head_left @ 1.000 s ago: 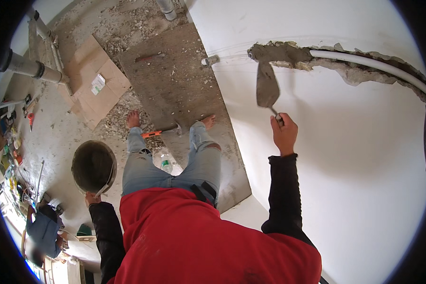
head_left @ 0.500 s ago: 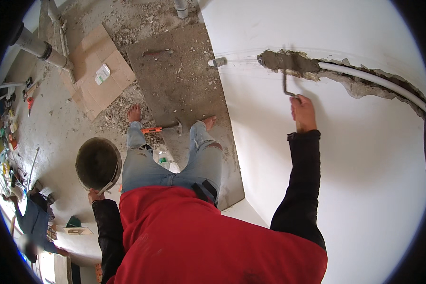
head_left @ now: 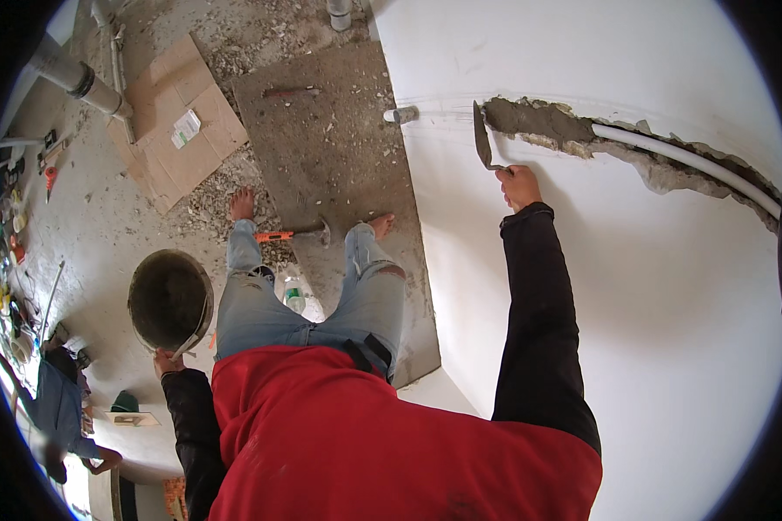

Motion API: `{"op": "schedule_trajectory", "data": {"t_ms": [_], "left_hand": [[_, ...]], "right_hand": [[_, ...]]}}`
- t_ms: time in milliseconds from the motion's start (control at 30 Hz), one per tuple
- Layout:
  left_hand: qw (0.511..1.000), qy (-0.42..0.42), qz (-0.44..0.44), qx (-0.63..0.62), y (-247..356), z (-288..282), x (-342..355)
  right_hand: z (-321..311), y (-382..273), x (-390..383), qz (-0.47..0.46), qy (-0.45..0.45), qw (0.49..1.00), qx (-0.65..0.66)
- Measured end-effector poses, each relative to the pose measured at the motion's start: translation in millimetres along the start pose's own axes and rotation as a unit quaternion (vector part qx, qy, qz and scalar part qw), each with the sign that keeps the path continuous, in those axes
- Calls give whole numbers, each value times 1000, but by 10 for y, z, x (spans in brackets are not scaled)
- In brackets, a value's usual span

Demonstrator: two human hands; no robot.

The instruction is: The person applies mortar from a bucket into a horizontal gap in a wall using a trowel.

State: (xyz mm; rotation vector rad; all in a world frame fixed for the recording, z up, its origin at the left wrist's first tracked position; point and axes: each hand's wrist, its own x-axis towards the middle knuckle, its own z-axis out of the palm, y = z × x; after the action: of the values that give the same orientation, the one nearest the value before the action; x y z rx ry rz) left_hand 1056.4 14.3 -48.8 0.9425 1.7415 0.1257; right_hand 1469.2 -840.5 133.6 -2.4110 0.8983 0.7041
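Observation:
My right hand (head_left: 520, 186) is closed round the handle of a trowel (head_left: 481, 137). Its blade stands against the white wall (head_left: 634, 286), at the left end of a rough channel. Grey mortar (head_left: 543, 120) fills that end of the channel, while a white pipe (head_left: 669, 149) lies bare in the rest of it. Low on the left, my left hand (head_left: 168, 361) grips the handle of a dark bucket (head_left: 170, 300). The bucket's inside is shadowed, with greyish material at the bottom.
A dirty board (head_left: 339, 148) under my feet carries a claw hammer (head_left: 300, 234). Flattened cardboard (head_left: 178, 126) and rubble lie beside it. A short pipe stub (head_left: 401, 115) sticks out of the wall. Another person (head_left: 56, 408) is at the far left, near scattered tools.
My right hand and the trowel have moved left along the channel to its end, and the blade now shows its broad side. The bucket has shifted slightly left in view.

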Motion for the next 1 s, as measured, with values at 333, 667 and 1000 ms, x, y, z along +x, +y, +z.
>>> {"op": "schedule_trajectory", "data": {"t_ms": [333, 667, 1000], "left_hand": [[998, -4, 15, 67, 65, -222, 267], [523, -55, 297, 797, -36, -76, 31], [994, 76, 30, -79, 160, 627, -997]], "right_hand": [[19, 184, 108, 17, -4, 1000, 10], [55, 878, 582, -89, 27, 983, 159], [-47, 316, 130, -65, 97, 993, 18]]}}
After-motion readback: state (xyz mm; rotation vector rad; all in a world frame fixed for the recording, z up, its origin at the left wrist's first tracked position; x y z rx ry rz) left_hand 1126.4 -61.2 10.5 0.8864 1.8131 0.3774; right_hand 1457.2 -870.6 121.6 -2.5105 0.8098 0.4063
